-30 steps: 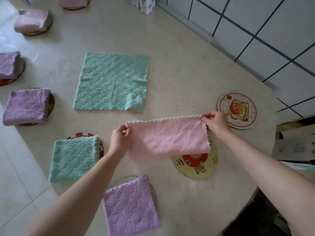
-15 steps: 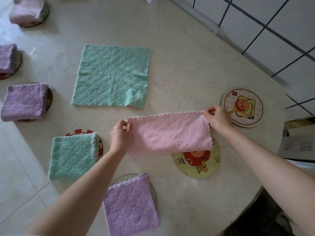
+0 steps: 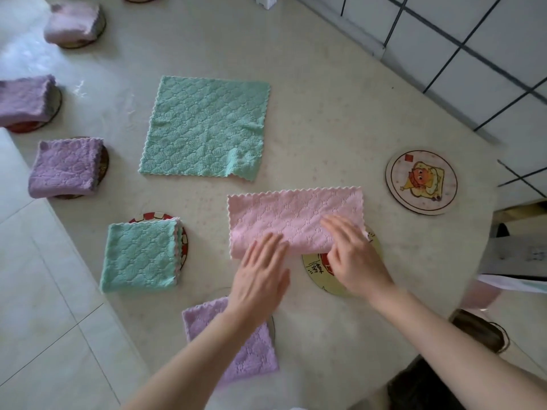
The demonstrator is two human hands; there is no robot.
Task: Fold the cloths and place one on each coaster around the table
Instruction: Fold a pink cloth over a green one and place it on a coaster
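Observation:
A pink cloth [image 3: 291,213], folded once into a long strip, lies flat on the table. My left hand [image 3: 260,273] and my right hand [image 3: 353,255] rest palm-down on its near edge, fingers spread, gripping nothing. The strip's right end overlaps a yellow coaster [image 3: 318,272], which my right hand partly hides. A bare coaster with a cartoon picture [image 3: 421,182] sits to the right. An unfolded green cloth [image 3: 204,128] lies flat behind the strip.
Folded cloths sit on coasters along the table's left edge: green [image 3: 139,257], purple [image 3: 65,168], purple [image 3: 25,99], pink [image 3: 74,23]. A folded purple cloth [image 3: 236,350] lies under my left forearm. A tiled wall [image 3: 473,54] runs along the far right.
Both hands lowered the pink strip onto the table, let go of its top corners and moved down to press flat on its near edge.

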